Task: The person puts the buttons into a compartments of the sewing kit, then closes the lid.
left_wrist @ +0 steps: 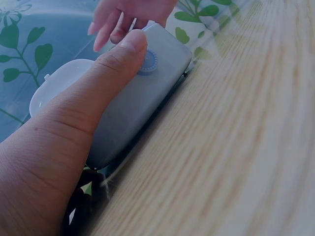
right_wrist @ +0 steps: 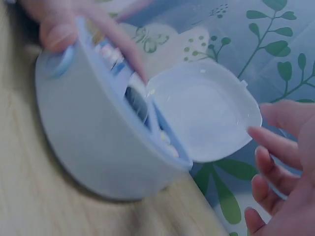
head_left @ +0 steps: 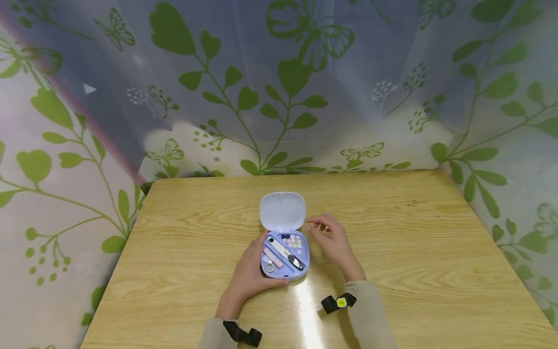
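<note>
A lilac sewing box point(head_left: 285, 264) stands on the table with its pale lid point(head_left: 282, 211) tipped back. My left hand point(head_left: 248, 271) grips the box from the left, the thumb across the front wall by a round blue catch point(left_wrist: 148, 62). Inside lie a slim white-and-black tool point(head_left: 285, 253), a pink-and-white strip point(head_left: 272, 258), a gold ring-shaped piece point(head_left: 269, 267) and several small buttons point(head_left: 295, 241). To the right of the lid's hinge, my right hand point(head_left: 333, 242) holds nothing, fingers loosely bent; in the right wrist view its fingertips point(right_wrist: 253, 132) are close beside the lid's edge.
The wood-grain table point(head_left: 196, 223) reaches back to a curtain point(head_left: 244, 121) printed with green leaves and butterflies. Black wrist cameras sit on both sleeves point(head_left: 370, 310).
</note>
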`<action>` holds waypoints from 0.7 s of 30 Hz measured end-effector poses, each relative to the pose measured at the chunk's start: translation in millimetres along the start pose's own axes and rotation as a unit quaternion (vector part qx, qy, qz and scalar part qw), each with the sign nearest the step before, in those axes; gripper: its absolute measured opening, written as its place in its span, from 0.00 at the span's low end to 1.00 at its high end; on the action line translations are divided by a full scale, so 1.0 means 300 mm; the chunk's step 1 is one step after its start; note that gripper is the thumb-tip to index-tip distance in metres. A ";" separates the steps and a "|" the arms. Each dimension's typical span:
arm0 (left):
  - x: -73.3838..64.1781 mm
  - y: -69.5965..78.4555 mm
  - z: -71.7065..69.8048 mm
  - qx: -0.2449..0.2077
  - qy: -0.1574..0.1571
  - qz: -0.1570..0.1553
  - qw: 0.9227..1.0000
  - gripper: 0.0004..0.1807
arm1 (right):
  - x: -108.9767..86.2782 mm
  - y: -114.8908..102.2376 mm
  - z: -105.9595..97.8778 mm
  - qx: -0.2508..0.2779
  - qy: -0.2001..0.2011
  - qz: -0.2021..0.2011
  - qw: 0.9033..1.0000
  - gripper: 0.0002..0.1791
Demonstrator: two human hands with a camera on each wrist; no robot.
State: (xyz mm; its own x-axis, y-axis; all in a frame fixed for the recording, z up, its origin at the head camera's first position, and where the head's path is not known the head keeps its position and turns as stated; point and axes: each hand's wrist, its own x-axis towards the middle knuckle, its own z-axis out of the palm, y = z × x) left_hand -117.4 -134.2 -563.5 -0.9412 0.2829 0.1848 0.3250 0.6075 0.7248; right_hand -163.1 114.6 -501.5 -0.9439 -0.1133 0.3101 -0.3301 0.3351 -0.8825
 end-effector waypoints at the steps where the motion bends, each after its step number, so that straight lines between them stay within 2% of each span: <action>1: 0.000 0.000 0.000 0.001 0.000 0.000 1.000 0.76 | 0.005 -0.006 0.001 0.010 0.007 0.013 1.000 0.10; 5: -0.001 -0.004 0.006 0.008 0.005 0.009 1.000 0.76 | 0.022 -0.060 -0.002 0.069 0.013 0.074 0.995 0.18; 7: -0.002 -0.006 0.008 0.009 0.008 0.012 1.000 0.76 | 0.032 -0.097 -0.007 0.105 0.007 0.105 0.989 0.21; 10: -0.002 -0.006 0.007 0.004 0.007 0.007 1.000 0.76 | 0.051 -0.094 -0.002 0.152 -0.014 0.138 0.979 0.25; 14: 0.001 -0.006 0.007 0.000 0.000 -0.002 1.000 0.76 | 0.080 -0.037 0.016 0.202 -0.042 0.160 0.965 0.30; 21: 0.005 -0.009 0.007 0.003 0.002 0.005 1.000 0.76 | 0.110 -0.049 0.030 0.254 -0.069 0.184 0.947 0.30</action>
State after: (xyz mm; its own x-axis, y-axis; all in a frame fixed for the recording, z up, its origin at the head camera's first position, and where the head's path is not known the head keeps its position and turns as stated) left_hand -119.3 -133.8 -566.5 -0.9380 0.2860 0.1959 0.3357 0.6082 0.7193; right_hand -189.5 97.5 -481.5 -0.9755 -0.2084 -0.0701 0.0955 -0.1143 -0.9888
